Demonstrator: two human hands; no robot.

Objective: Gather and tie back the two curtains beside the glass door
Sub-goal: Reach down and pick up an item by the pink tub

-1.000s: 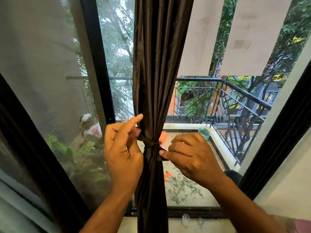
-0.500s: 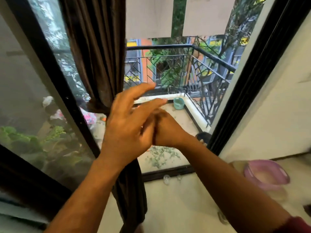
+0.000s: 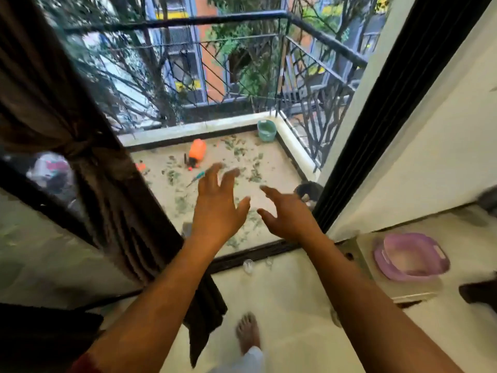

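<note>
**Brown curtain tied at the left, both hands free**

The dark brown curtain hangs at the left edge of the view, against the black frame of the glass door. Its cloth has a slight sheen and falls in long narrow folds. Partway down it is cinched in by a knotted band of the same brown cloth; above the knot the folds draw together, and below it they spread again and run down to the pale floor, where the hem ends in an uneven dark edge.

The left hand is raised in front of the glass with fingers spread and straight, grasping nothing. The right hand is just beside it, palm turned inward, fingers loosely extended, also released. Neither hand touches the curtain; both are well to its right.

Through the glass lies a balcony with a dark metal railing, scattered leaves, an orange bottle on its side and a green bucket in the corner. A purple basin sits on the floor at the right, and a bare foot shows below.
</note>
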